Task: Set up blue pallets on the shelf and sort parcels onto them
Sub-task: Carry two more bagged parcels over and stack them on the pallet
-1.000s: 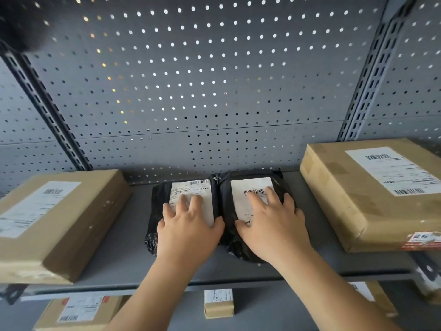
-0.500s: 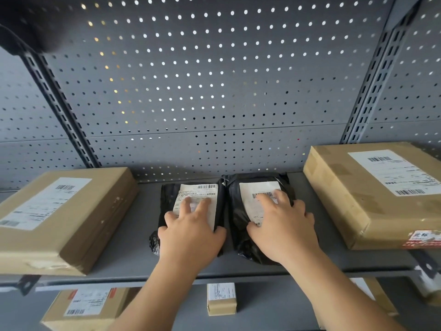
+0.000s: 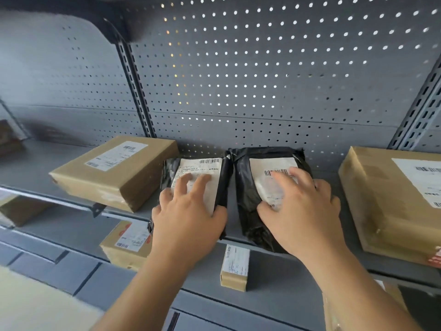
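Left parcel point(image 3: 170, 174) and right parcel point(image 3: 245, 194), both black, placed side by side on shelf point(image 3: 35, 168), flanked by left box point(image 3: 114, 174) and right box point(image 3: 386, 206). Left hand point(image 3: 188, 219) pressed flat on left parcel, fingers straight, spread. Right hand point(image 3: 304, 217) pressed on right parcel, fingers spread wide.

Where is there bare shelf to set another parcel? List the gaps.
Widest: upper shelf left of the left brown box. Also lower shelf right of the small box. Crowded: the middle, left hand on left black parcel, right hand on right black parcel.
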`<state>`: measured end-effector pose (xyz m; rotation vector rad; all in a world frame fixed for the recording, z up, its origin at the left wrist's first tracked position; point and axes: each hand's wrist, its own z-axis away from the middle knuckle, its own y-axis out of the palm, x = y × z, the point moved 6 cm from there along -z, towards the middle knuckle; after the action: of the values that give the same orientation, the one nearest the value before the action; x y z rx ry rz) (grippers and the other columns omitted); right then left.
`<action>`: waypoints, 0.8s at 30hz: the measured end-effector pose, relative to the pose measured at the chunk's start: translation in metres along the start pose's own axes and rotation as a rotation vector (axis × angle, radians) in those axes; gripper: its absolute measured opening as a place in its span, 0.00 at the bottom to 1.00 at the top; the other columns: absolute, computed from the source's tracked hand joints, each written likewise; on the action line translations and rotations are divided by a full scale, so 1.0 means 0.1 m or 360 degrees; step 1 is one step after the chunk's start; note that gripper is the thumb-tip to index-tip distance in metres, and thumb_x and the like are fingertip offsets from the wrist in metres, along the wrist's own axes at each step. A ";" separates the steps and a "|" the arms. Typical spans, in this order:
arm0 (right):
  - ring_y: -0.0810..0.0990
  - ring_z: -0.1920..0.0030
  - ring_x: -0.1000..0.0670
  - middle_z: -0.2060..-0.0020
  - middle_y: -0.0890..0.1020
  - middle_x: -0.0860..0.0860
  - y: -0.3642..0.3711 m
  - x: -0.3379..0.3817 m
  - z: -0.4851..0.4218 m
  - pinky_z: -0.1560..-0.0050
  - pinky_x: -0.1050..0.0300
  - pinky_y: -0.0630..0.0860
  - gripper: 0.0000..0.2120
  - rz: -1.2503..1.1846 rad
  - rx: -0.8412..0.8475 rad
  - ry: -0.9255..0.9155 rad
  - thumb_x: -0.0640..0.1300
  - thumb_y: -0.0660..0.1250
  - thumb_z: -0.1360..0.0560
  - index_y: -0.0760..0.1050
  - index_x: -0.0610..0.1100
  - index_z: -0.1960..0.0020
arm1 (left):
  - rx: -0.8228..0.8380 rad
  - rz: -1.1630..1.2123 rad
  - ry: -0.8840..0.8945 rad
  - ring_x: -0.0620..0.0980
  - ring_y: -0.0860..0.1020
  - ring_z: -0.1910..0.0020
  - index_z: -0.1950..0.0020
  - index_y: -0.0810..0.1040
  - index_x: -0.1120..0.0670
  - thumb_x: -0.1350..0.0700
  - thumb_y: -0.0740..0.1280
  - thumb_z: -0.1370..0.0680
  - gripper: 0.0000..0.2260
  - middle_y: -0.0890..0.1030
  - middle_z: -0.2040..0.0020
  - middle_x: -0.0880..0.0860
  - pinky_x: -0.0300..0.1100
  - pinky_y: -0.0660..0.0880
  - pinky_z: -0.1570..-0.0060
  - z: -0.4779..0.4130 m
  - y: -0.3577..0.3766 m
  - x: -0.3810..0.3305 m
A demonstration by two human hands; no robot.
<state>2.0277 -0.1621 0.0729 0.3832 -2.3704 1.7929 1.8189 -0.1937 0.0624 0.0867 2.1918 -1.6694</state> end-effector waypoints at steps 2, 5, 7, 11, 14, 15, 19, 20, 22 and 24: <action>0.69 0.35 0.37 0.26 0.69 0.53 -0.05 0.12 0.04 0.38 0.37 0.69 0.29 -0.0062 0.0003 -0.0083 0.62 0.64 0.29 0.69 0.60 0.29 | -0.0066 -0.0001 -0.0073 0.60 0.64 0.26 0.25 0.58 0.32 0.35 0.55 0.29 0.31 0.61 0.22 0.43 0.62 0.66 0.32 0.14 -0.15 0.10; 0.70 0.34 0.37 0.26 0.68 0.53 -0.09 0.35 0.10 0.37 0.36 0.69 0.28 -0.0172 0.0021 -0.0197 0.62 0.65 0.28 0.69 0.59 0.29 | -0.0175 -0.0029 -0.0172 0.59 0.64 0.25 0.26 0.59 0.31 0.35 0.55 0.29 0.30 0.61 0.22 0.43 0.64 0.66 0.31 0.35 -0.38 0.28; 0.70 0.34 0.38 0.25 0.68 0.53 -0.11 0.56 0.15 0.37 0.35 0.69 0.28 -0.0258 0.0034 -0.0285 0.62 0.65 0.28 0.69 0.59 0.28 | -0.0234 -0.0049 -0.0238 0.59 0.64 0.25 0.26 0.59 0.31 0.34 0.55 0.30 0.30 0.61 0.22 0.43 0.64 0.66 0.31 0.48 -0.54 0.44; 0.69 0.32 0.38 0.25 0.68 0.52 -0.14 1.13 0.25 0.35 0.36 0.69 0.30 -0.0383 0.0037 -0.0481 0.62 0.63 0.27 0.68 0.58 0.26 | -0.0332 -0.0079 -0.0381 0.60 0.62 0.24 0.26 0.59 0.31 0.34 0.56 0.28 0.29 0.61 0.21 0.42 0.64 0.65 0.30 0.70 -0.87 0.84; 0.67 0.32 0.39 0.25 0.68 0.52 -0.14 1.59 0.35 0.33 0.36 0.69 0.32 -0.0431 0.0047 -0.0594 0.64 0.60 0.29 0.68 0.57 0.26 | -0.0405 -0.0076 -0.0479 0.59 0.62 0.24 0.26 0.58 0.31 0.33 0.55 0.28 0.30 0.62 0.21 0.42 0.65 0.65 0.30 0.82 -1.11 1.23; 0.67 0.32 0.39 0.25 0.68 0.52 -0.13 1.74 0.39 0.33 0.36 0.69 0.33 -0.0448 0.0048 -0.0621 0.64 0.58 0.30 0.69 0.57 0.26 | -0.0432 -0.0074 -0.0512 0.59 0.63 0.24 0.26 0.58 0.31 0.33 0.55 0.29 0.30 0.62 0.22 0.43 0.65 0.65 0.30 0.86 -1.19 1.36; 0.67 0.32 0.39 0.25 0.69 0.53 -0.06 2.45 0.53 0.34 0.36 0.68 0.34 -0.0490 0.0048 -0.0735 0.65 0.57 0.31 0.70 0.57 0.26 | -0.0528 -0.0064 -0.0656 0.58 0.64 0.25 0.27 0.60 0.32 0.33 0.53 0.31 0.31 0.63 0.23 0.42 0.64 0.66 0.31 1.05 -1.47 1.99; 0.67 0.32 0.39 0.25 0.69 0.53 -0.02 2.66 0.57 0.34 0.36 0.68 0.34 -0.0500 0.0061 -0.0767 0.65 0.57 0.31 0.70 0.57 0.26 | -0.0543 -0.0064 -0.0701 0.58 0.64 0.25 0.27 0.61 0.32 0.33 0.54 0.31 0.31 0.63 0.23 0.42 0.63 0.66 0.31 1.10 -1.54 2.17; 0.67 0.31 0.39 0.25 0.69 0.53 0.08 3.09 0.66 0.34 0.35 0.67 0.34 -0.0513 0.0093 -0.0833 0.65 0.56 0.31 0.69 0.57 0.26 | -0.0567 -0.0073 -0.0796 0.58 0.65 0.26 0.27 0.62 0.33 0.34 0.55 0.31 0.31 0.63 0.23 0.42 0.62 0.66 0.31 1.20 -1.66 2.56; 0.68 0.32 0.39 0.26 0.69 0.53 0.20 3.49 0.76 0.35 0.35 0.68 0.34 -0.0521 0.0114 -0.0889 0.66 0.55 0.31 0.69 0.58 0.27 | -0.0587 -0.0089 -0.0885 0.59 0.65 0.27 0.27 0.63 0.33 0.35 0.57 0.31 0.31 0.64 0.23 0.42 0.61 0.67 0.32 1.29 -1.78 2.94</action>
<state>1.6909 -0.2697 0.1263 1.3493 -2.3663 1.7813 1.5316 -0.4199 0.0984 -0.4823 2.0230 -1.1065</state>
